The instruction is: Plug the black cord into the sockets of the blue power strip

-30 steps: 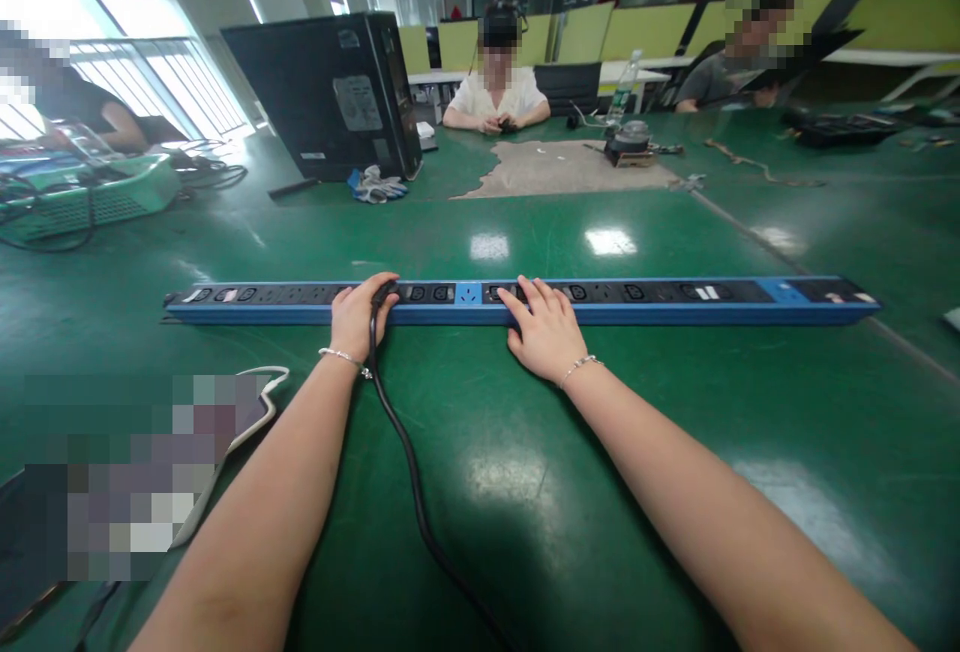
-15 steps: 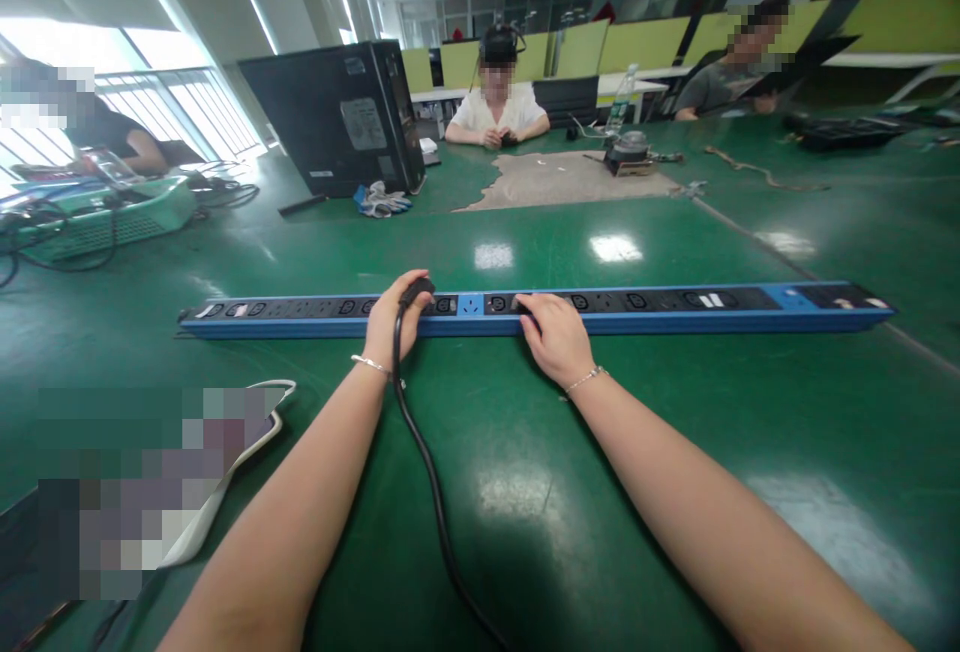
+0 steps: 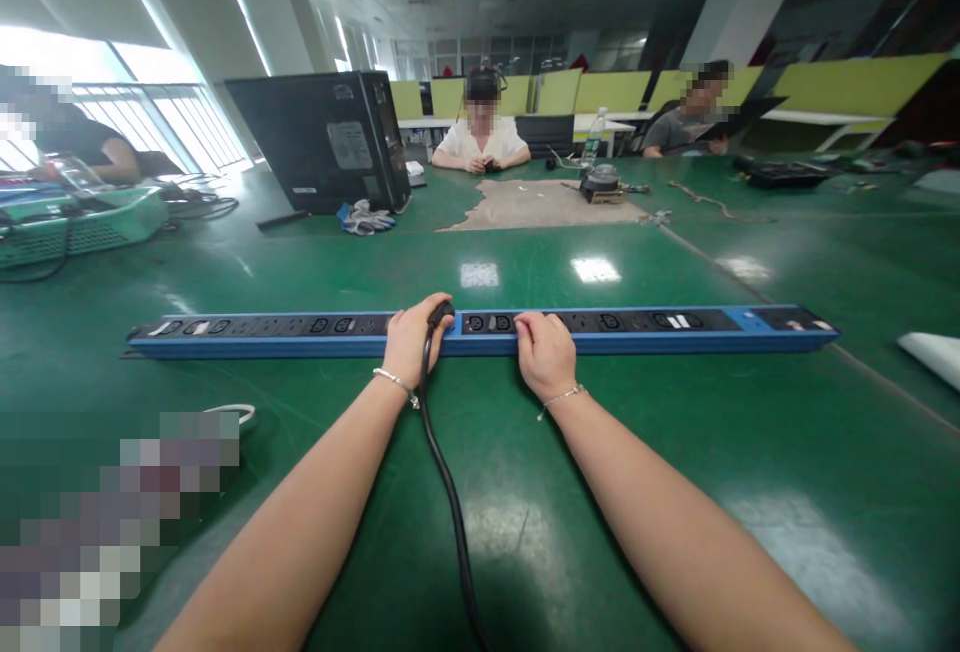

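A long blue power strip (image 3: 637, 343) with a black face of several sockets lies lengthwise across the green table. My left hand (image 3: 409, 344) is closed around a black plug (image 3: 444, 313), held at the strip's middle, over the light-blue section. How far the plug sits in a socket is hidden. From it a black power cable (image 3: 450, 492) runs down between my forearms. My right hand (image 3: 547, 352) rests closed at the strip's front edge, just right of the middle, fingers curled against the thumb. Whatever these fingers may hold is hidden.
A black computer case (image 3: 315, 142), gloves (image 3: 365, 218) and a green basket (image 3: 97, 222) with cables stand beyond on the left. Brown sheet material (image 3: 525, 207) bears a dark round device (image 3: 602, 180). A person (image 3: 481, 137) sits opposite; two others sit at the sides.
My left hand has slid right along the strip with the plug, onto the light-blue section. My right hand has moved slightly right along the strip, its fingers more curled. The view has shifted.
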